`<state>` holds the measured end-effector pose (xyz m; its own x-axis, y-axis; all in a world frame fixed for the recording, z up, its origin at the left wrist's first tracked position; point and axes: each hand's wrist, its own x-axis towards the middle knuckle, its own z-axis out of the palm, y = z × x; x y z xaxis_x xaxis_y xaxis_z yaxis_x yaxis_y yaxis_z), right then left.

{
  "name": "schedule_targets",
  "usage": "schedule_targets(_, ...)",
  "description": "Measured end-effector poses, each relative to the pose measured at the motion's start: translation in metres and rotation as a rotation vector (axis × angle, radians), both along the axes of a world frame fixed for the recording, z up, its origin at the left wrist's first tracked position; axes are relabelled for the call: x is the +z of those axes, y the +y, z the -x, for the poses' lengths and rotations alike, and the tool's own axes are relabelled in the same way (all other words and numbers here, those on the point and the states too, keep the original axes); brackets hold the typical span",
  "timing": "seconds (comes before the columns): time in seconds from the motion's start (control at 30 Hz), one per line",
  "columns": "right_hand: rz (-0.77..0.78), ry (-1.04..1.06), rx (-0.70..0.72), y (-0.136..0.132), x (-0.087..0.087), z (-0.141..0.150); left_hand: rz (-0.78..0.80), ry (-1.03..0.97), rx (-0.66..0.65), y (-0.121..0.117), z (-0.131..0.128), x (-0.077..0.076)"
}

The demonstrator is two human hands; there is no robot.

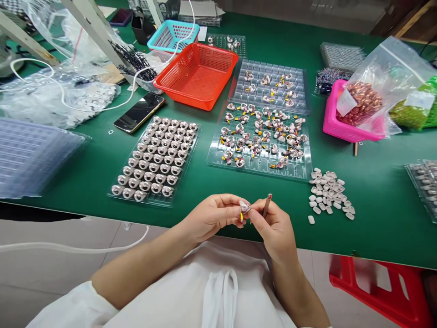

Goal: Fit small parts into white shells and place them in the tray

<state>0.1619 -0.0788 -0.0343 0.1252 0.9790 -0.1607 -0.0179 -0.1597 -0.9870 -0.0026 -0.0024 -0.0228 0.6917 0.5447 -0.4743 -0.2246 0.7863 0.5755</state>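
Observation:
Above the table's front edge, my left hand [218,215] pinches a small glossy earbud shell [244,207] between thumb and fingers. A yellow tab [241,217] hangs out of its underside. My right hand [276,228] is closed around a slim brownish metal tool, apparently tweezers [267,205], whose upper end sticks up past the fingers. Its thumb and index fingertip meet the shell's right side; the tool's lower end is hidden in the hand. Beyond my hands, a clear tray [213,157] bears many wired earbud parts with yellow pieces.
To the left, another tray [170,200] holds rows of glossy shells, with a phone [139,113] behind. A red basket [196,89] stands farther back. At right lie loose pale caps [327,191] and a pink basket [351,132] with bagged parts. A red stool [385,287] stands below.

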Motion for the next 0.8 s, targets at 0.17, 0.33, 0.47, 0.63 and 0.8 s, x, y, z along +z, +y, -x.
schedule_targets(0.17, -0.071, -0.025, -0.002, -0.006, 0.003, -0.003, -0.077, 0.053, 0.016, -0.004, 0.0, 0.002)
schedule_targets(0.33, -0.277, -0.192, -0.14, -0.011, 0.006, -0.016, -0.282, 0.158, 0.055, -0.008, 0.006, 0.009)
schedule_targets(0.47, -0.358, -0.235, -0.242, -0.015, 0.002, -0.028, -0.581, 0.24, 0.088, -0.009, 0.009, 0.012)
schedule_targets(0.63, -0.427, -0.059, -0.225, -0.025, 0.0, -0.026, -0.787, 0.385, 0.123, -0.01, 0.006, 0.012)
schedule_targets(0.8, -0.514, 0.003, -0.194, -0.032, 0.002, -0.018, -0.829, 0.449, 0.165, -0.01, 0.003, 0.011)
